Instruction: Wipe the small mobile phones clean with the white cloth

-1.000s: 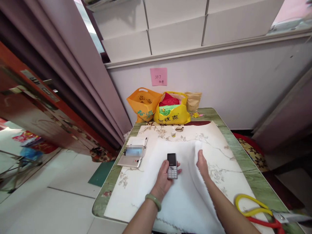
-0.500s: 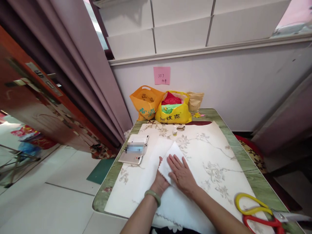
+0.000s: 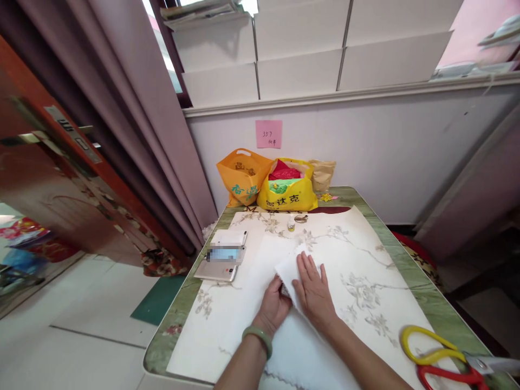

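Observation:
A white cloth (image 3: 303,341) with a zigzag-cut edge lies on the table, its upper part folded into a raised flap. My left hand (image 3: 275,307), a green bangle on its wrist, curls round the flap's left edge. A small grey patterned patch shows between its fingers and the cloth; what it is I cannot make out. Pressed flat on top of the flap is my right hand (image 3: 314,290), fingers stretched out. The left fingertips are partly hidden under the cloth.
Yellow-and-red-handled scissors (image 3: 433,355) lie at the right front. Phones (image 3: 217,270) rest on the left, a small bottle (image 3: 291,223) beyond the cloth. An orange bag (image 3: 244,179) and a yellow bag (image 3: 288,201) stand against the wall. A flowered sheet (image 3: 365,260) covers the table.
Both hands have shifted slightly right and down in view. The left fingers have curled in under the flap, and the grey patch now shows. My right hand still lies flat on the cloth.

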